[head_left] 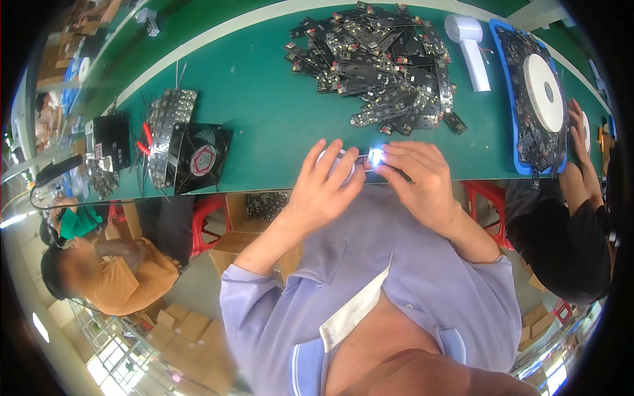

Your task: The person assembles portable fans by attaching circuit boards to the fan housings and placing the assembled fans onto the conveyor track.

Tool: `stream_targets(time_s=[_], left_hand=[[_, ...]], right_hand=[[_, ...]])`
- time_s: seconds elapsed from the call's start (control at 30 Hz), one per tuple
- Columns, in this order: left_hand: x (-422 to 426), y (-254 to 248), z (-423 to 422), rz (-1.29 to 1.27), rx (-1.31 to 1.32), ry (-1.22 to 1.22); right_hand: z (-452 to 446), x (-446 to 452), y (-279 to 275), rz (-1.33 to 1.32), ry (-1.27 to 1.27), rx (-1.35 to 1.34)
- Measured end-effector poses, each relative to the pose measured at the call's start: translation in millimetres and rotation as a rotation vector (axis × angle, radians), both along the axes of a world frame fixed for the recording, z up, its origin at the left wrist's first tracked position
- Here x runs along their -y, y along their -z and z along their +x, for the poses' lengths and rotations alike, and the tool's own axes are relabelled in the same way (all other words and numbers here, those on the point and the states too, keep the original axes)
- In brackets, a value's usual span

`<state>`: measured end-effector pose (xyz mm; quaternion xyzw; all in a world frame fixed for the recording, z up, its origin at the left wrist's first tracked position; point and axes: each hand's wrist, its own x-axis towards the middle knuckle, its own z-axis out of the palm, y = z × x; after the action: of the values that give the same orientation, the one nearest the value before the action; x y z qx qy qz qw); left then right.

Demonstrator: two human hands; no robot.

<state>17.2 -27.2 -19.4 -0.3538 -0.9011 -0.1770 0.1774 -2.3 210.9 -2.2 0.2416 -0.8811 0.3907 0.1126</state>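
- We think the likeliest trouble is a slip: the lit piece [374,157] sits right at the bench's near edge, so a loosened pinch could send it into the lap or to the floor.
- We also see a risk of strain, because two hands share one small assembly; if they pull unevenly, whatever joins the white part [338,163] to the lit piece could bend or part.
- The glare hides detail, so we could misjudge how the fingertips sit and press on something delicate.
- The pile of boards [380,69] lies just beyond the hands on the green bench [257,92]; a dropped piece could be lost among them.
- The left hand [328,178] has its fingers curled and slightly spread, almost closed around the white part; we cannot tell how firm the grip is.
- The right hand [421,177] has thumb and forefinger drawn nearly together on the lit piece, its other fingers bent above; the glare covers the exact contact.
- We find both held things between the two hands, in front of the shirt, with the white handheld fan [471,54] and the blue tray [505,86] well apart from them.
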Motion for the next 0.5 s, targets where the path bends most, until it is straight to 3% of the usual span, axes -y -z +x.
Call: stream_targets(time_s=[0.2,0.4,0.5], left_hand=[[-1,-6,-7,-0.087,0.115,0.039],[-2,-1,-9,0.4,0.359,-0.02],[-1,-14,-14,0.219,0.328,0.013]], right_hand=[[-2,0,-2,0.011,-0.095,-0.081],[-13,-6,-6,0.007,-0.281,-0.039],[-14,3,4,0.072,-0.304,-0.042]])
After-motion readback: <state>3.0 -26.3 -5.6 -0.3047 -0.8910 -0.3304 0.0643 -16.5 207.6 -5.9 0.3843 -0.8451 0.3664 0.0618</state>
